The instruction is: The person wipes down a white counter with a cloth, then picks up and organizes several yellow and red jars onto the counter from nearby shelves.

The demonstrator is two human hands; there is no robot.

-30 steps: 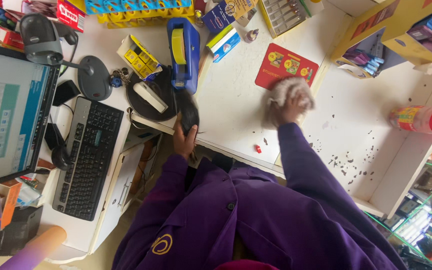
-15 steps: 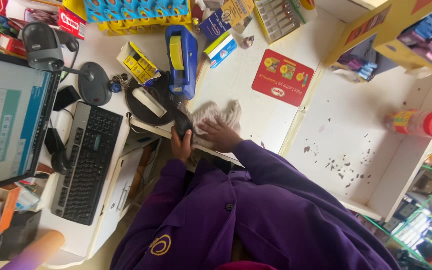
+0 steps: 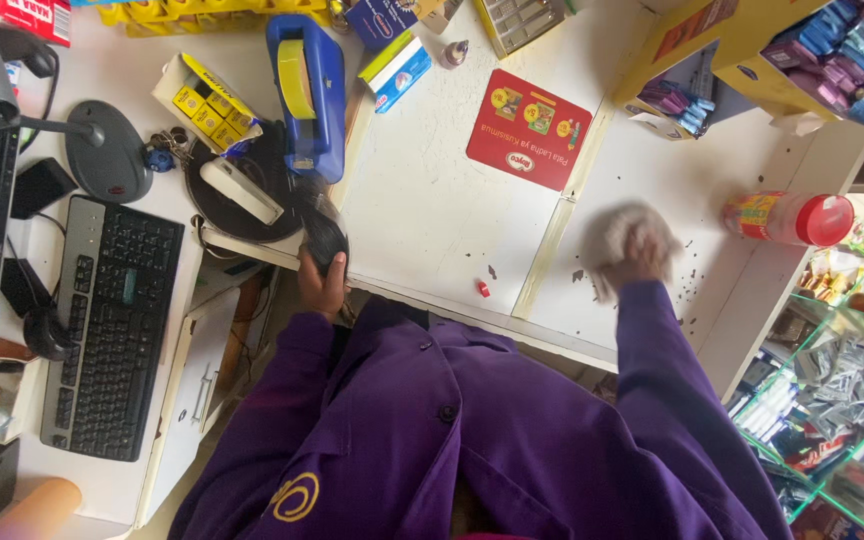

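The right hand (image 3: 642,262) grips a crumpled white cloth (image 3: 620,235) wiping the countertop's (image 3: 432,210) speckled right end (crumbs remain), while the left hand (image 3: 320,280) clasps a dark object (image 3: 324,238) at the front edge.

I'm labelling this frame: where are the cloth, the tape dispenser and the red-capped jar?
cloth (image 3: 620,232): head view, its bunched middle.
tape dispenser (image 3: 314,100): head view, blue body.
red-capped jar (image 3: 774,217): head view, its side.
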